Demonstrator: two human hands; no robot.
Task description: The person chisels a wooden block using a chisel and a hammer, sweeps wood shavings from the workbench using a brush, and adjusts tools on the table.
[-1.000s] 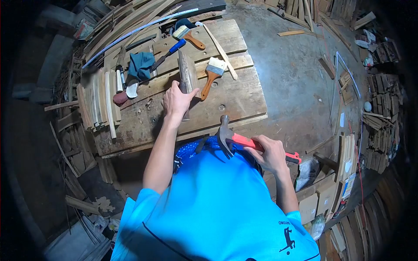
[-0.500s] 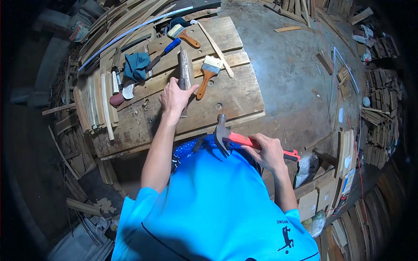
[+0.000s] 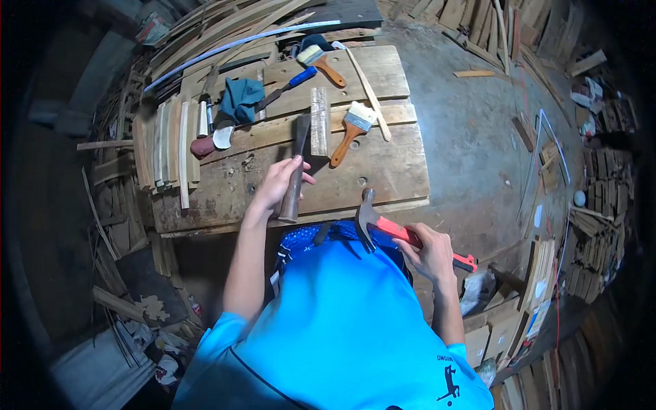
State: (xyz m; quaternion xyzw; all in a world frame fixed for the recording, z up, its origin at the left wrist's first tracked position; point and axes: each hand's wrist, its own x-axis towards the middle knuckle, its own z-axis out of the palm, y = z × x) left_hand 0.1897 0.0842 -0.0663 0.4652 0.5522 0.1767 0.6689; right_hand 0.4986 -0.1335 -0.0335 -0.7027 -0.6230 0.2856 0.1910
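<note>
My left hand (image 3: pixel 279 183) is closed around a chisel (image 3: pixel 292 195), whose dark flat blade points away from me toward the back of the bench. Just right of the blade, a rough wooden block (image 3: pixel 319 126) lies on the workbench (image 3: pixel 219 205). In my right hand (image 3: pixel 432 253) is a claw hammer (image 3: pixel 393 231) with a red handle, held near my waist, its head turned left beside the bench's front edge. A wide paintbrush (image 3: pixel 352 133) with a wooden handle rests right of the block.
Farther back on the bench are a second paintbrush (image 3: pixel 322 65), a blue-handled tool (image 3: pixel 290 85), a teal cloth (image 3: pixel 241 100) and a thin wooden stick (image 3: pixel 369 96). Wood strips (image 3: pixel 167 147) stand along the left side. Stacked timber (image 3: pixel 601 219) lies at the right.
My left hand has come back toward my body with the chisel, now beside the block instead of over it. My right hand still holds the hammer. The whole view has shifted slightly.
</note>
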